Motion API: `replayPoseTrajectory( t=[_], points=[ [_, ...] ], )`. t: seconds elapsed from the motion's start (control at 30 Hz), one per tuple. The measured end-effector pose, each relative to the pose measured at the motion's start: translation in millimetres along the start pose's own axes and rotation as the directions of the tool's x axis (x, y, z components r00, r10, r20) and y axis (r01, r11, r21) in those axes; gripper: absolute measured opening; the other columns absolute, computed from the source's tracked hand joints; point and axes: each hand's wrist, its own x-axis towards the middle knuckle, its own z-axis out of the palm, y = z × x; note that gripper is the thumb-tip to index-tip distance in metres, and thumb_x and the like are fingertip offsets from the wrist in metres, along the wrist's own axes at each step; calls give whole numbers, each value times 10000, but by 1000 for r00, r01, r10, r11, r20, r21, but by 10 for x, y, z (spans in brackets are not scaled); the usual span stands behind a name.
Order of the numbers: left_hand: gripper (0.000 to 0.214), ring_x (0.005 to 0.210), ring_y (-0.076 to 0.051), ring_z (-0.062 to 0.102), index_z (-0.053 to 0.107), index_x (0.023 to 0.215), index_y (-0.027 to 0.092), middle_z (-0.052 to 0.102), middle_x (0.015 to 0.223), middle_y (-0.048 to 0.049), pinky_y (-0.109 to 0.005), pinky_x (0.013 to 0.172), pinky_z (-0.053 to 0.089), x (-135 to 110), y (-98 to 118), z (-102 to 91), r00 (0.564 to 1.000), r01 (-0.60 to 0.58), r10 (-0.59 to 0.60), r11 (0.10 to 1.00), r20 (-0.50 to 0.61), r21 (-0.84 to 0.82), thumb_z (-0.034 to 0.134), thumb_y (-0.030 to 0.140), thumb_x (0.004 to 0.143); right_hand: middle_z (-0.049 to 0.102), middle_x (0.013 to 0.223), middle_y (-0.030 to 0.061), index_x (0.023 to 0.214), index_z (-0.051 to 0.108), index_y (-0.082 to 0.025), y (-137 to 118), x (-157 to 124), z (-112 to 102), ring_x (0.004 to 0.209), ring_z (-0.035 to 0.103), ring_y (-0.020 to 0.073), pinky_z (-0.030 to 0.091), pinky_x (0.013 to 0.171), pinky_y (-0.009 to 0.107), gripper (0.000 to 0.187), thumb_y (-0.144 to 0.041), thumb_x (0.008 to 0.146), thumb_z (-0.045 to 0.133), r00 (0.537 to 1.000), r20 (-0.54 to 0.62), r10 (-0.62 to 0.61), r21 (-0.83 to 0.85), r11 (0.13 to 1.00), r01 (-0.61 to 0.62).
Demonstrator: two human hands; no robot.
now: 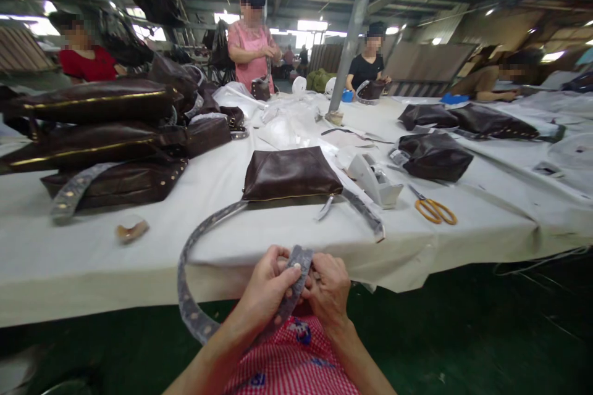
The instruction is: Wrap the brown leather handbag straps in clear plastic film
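A long strap (189,296) with metal studs, in a greyish wrapping, loops down from the left side of a dark brown leather bag (291,174) and comes up into my hands. My left hand (269,281) is closed on the strap near its end, thumb on top by a stud. On the other edge of the strap end, my right hand (330,287) pinches with curled fingers; its fingertips are partly hidden. The bag lies on the table with its zipper edge toward me. A shorter wrapped strap piece (365,213) sticks out at its right.
Orange-handled scissors (435,210) and a white tape dispenser (374,182) lie right of the bag. Brown bags are stacked at left (92,136); another bag (433,155) sits at right. A grey post (354,31) rises behind the white-covered table (208,253). Several people work around it.
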Motion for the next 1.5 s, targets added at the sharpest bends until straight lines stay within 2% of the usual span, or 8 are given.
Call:
replayPoseTrajectory(
  t=[0.13,0.23,0.37,0.5,0.67,1.17,1.37,1.5],
  points=[
    [266,508,-118,610,406,919,206,651,686,14,-195,472,450,36,10,77,997,-65,63,996,36,61,605,336,801,597,612,0,632,591,-197,67,-7,22,609,504,163,346,613,276,270,-321,856,505,981,5,192,201,961,-189],
    [151,531,-134,625,423,924,206,647,669,18,-210,493,463,29,11,109,993,-112,105,970,47,213,534,253,833,638,645,4,679,654,-193,75,-13,-5,641,538,171,393,619,270,199,-324,798,564,925,76,372,392,842,-371],
    [100,558,-144,629,452,929,200,631,644,25,-222,531,476,14,-26,155,980,-186,198,893,12,409,504,202,845,567,564,-37,684,660,-174,-26,19,-34,519,456,117,371,509,231,175,-340,736,642,744,318,588,625,461,-631],
    [150,546,-146,613,432,1018,200,649,655,26,-227,527,459,2,-76,162,969,-228,245,863,23,450,475,211,874,551,519,-58,685,667,-163,-133,38,-15,429,397,72,311,414,195,206,-332,613,759,549,507,664,727,13,-687],
    [189,578,-155,611,427,1068,198,656,652,27,-235,569,436,-38,-139,88,966,-238,258,822,34,517,471,200,884,633,563,-34,722,712,-168,-164,-13,-4,428,481,83,355,410,194,209,-256,560,811,454,652,607,698,-248,-671],
    [71,659,-146,553,494,889,200,604,711,15,-237,629,368,-58,-198,-65,968,-246,218,735,123,633,486,164,828,673,622,-31,757,718,-170,22,-160,-65,493,545,77,485,511,192,160,-121,618,782,373,872,318,490,-569,-660],
    [112,592,-131,507,430,741,210,556,651,19,-239,576,321,-96,-207,-69,956,-231,288,645,48,729,453,201,850,698,711,-25,807,710,-164,-31,-164,-29,559,579,59,505,593,172,192,-124,640,796,419,859,295,511,-536,-671],
    [134,553,-112,514,449,701,201,545,600,35,-208,530,353,-76,-140,-86,961,-209,276,779,-25,591,500,238,820,683,710,-7,895,696,-159,-49,-176,-96,542,579,80,520,597,215,228,-256,713,791,457,816,355,571,-368,-734]
  ],
)
